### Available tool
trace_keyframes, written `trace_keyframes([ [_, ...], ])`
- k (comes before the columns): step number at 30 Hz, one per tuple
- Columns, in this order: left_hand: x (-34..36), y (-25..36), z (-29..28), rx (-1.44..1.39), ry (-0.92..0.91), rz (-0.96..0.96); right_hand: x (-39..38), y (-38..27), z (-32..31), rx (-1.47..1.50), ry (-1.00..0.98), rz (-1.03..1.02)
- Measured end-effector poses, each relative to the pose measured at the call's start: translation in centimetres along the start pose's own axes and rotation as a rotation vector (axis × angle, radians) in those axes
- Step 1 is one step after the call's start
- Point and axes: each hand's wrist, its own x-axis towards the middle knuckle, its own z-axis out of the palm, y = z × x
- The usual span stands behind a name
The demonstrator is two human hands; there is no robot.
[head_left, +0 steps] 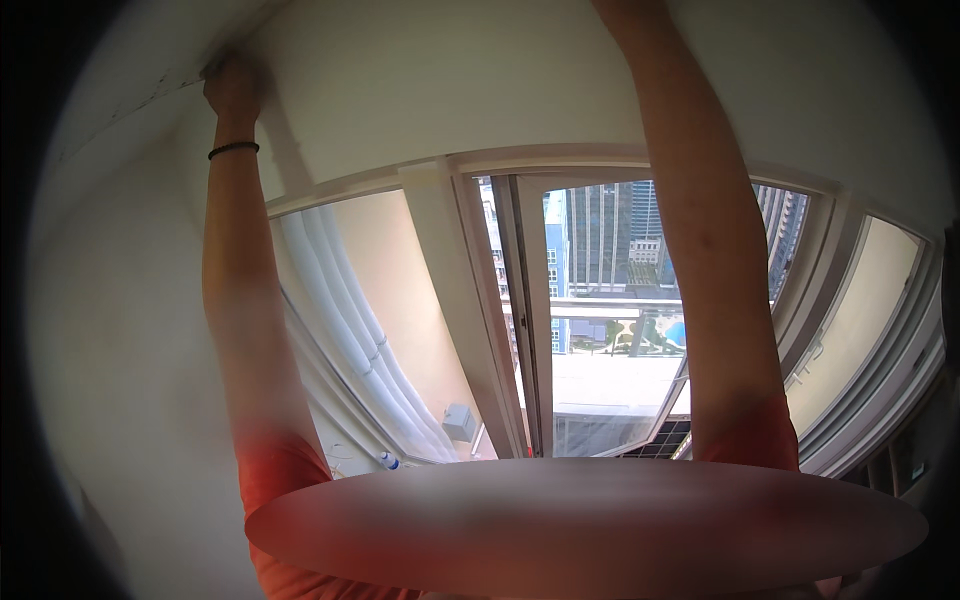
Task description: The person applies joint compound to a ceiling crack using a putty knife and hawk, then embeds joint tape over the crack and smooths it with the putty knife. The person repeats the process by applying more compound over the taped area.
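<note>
Raised high at the upper left, my left hand [232, 82], with a dark band on its wrist, is at the seam between the pale ceiling and wall [150, 100], where dark marks show. Its fingers are curled, and what they hold, if anything, is hidden. My right hand [625, 20] reaches past the top edge against the pale surface above the window, so its fingers are out of sight. Both forearms come up from red sleeves.
A window [600, 300] with an open pane looks out on high-rise buildings and a pool. White curtains [360, 330] hang left of it, near a small grey box [459, 422]. Folded pale panels [850, 340] stand at the right. A blurred oval covers the lower view.
</note>
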Motion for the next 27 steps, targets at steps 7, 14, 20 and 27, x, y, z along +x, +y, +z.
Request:
trace_keyframes([
  [7, 0.8, 0.3, -1.1, 0.084, 0.094, 0.17, 0.3, 0.3, -0.1, 0.023, -0.006, 0.004],
  [14, 4.5, -1.9, -2.1, 0.174, 0.035, 0.238, 0.5, 1.7, 0.7, 0.109, 0.104, -0.143],
  [20, 2.9, -1.1, -1.8, 0.083, 0.096, 0.193, 0.2, 0.8, -0.3, 0.038, -0.007, -0.037],
  [27, 1.2, -0.3, -1.6, 0.024, 0.016, 0.184, 0.1, 0.9, -0.8, 0.06, -0.005, -0.105],
])
